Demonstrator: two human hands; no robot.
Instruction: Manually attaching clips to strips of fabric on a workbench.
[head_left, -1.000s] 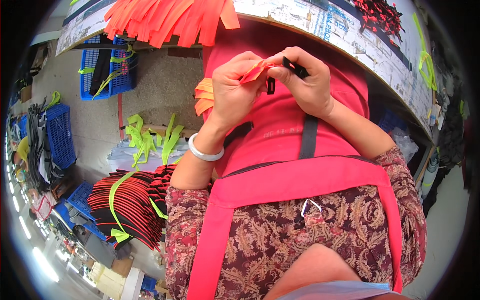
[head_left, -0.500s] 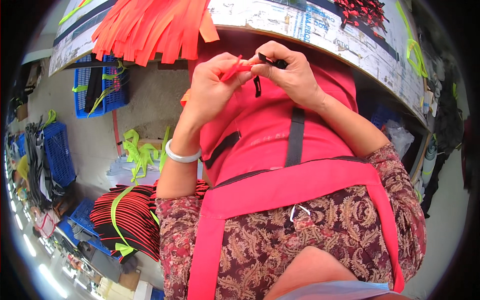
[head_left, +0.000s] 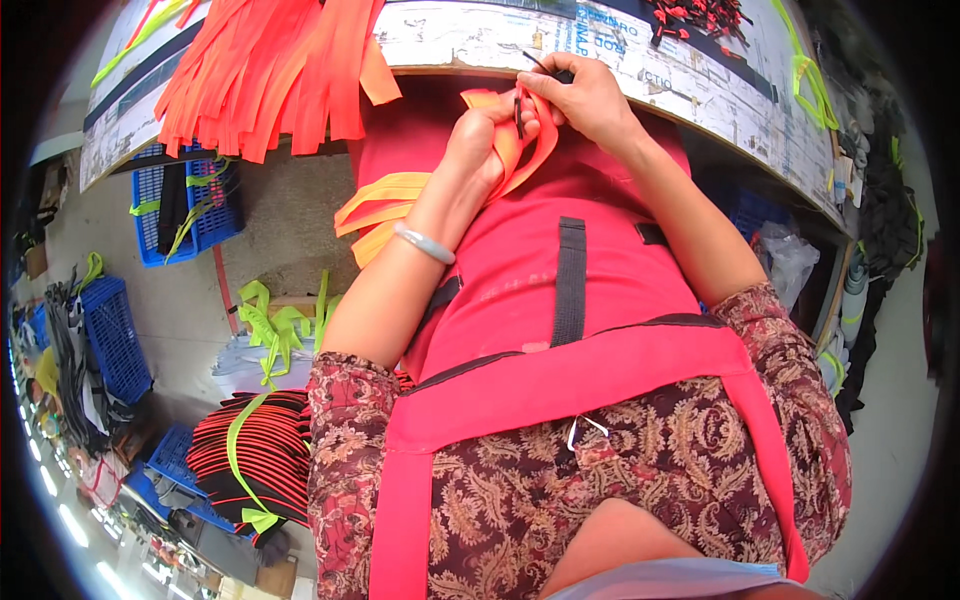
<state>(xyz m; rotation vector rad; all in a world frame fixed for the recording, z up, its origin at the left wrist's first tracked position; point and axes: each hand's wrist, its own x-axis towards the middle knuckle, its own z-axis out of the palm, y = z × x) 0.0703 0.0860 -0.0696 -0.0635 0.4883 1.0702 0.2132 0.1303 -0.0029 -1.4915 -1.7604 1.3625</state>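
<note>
My left hand [head_left: 492,130] is closed round a bright orange fabric strip [head_left: 514,150], which loops down over my red apron. More lengths of orange strip [head_left: 392,190] trail out past my left forearm. A small black piece [head_left: 518,114] shows at the left fingers; its kind is unclear. Right beside it, my right hand [head_left: 592,98] pinches at the strip's upper end with thumb and forefinger. Another dark, slim item [head_left: 563,75] is tucked in the right hand, mostly hidden by the fingers. Both hands are at the near edge of the table.
On the white-topped table [head_left: 450,35], a thick bunch of orange strips [head_left: 270,85] hangs over the edge at left. Small red-and-black pieces [head_left: 700,22] are piled at right. Blue crates [head_left: 118,335] and a tied stack of red-edged black pieces [head_left: 250,455] are on the left.
My hands have moved up and slightly right, nearer the table edge. The orange strip now hangs in a long loop from the left hand, with further lengths showing beside the left forearm.
</note>
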